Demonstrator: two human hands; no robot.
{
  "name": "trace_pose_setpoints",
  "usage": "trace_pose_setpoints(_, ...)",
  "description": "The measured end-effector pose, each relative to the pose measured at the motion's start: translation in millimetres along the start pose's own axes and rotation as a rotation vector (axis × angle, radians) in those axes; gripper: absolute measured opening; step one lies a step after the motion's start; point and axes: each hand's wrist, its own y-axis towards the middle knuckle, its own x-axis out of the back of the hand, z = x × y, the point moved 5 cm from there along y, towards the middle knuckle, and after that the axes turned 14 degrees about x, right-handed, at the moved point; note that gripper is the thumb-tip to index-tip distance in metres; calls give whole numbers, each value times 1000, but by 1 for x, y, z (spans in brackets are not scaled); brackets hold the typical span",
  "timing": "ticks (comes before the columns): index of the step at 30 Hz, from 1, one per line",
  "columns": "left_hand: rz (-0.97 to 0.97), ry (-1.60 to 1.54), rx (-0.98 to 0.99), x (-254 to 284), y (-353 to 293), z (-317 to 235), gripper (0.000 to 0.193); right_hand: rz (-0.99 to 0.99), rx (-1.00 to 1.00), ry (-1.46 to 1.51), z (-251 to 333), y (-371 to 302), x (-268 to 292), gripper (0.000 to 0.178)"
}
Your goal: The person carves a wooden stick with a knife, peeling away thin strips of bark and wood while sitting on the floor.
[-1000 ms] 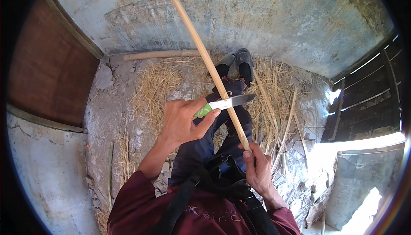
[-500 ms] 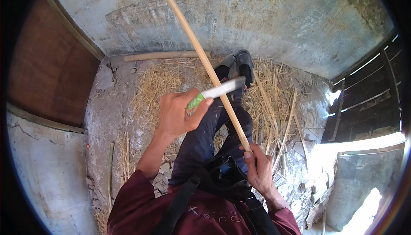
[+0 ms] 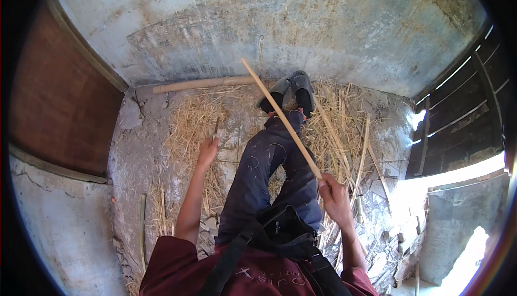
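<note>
My right hand is closed around the near end of a long, pale bamboo strip. The strip slants up and to the left over my legs, its far tip in front of the wall. Off to the left, above the straw, my left hand grips a knife. The knife points away from me, its blade seen nearly edge-on and its handle mostly hidden by the fingers. Hand and knife are apart from the strip.
Straw-like shavings cover the floor on both sides of my outstretched legs. A bamboo pole lies along the foot of the stained wall. Loose strips lie at the right, near rubble. A brown panel stands left.
My left hand has drawn the knife off the strip, down and to the left. The strip's far end has dropped lower, while my right hand still grips its near end.
</note>
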Motion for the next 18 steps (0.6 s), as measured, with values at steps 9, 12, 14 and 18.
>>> trace_pose_setpoints(9, 104, -547, 313, -45, -25, 123, 39, 152, 107, -89, -97, 3, -33, 23)
trace_pose_setpoints(12, 41, -655, 389, -35, -25, 170, 38, 342, 119, -14, -100, 3, -64, 21)
trace_pose_setpoints(14, 29, -657, 446, -37, -27, 189, 38, 360, 135, -64, -114, 3, -70, 20)
trace_pose_setpoints(18, -17, -587, 558, -30, -36, 219, 33, 167, 172, -189, -159, 12, -71, 20)
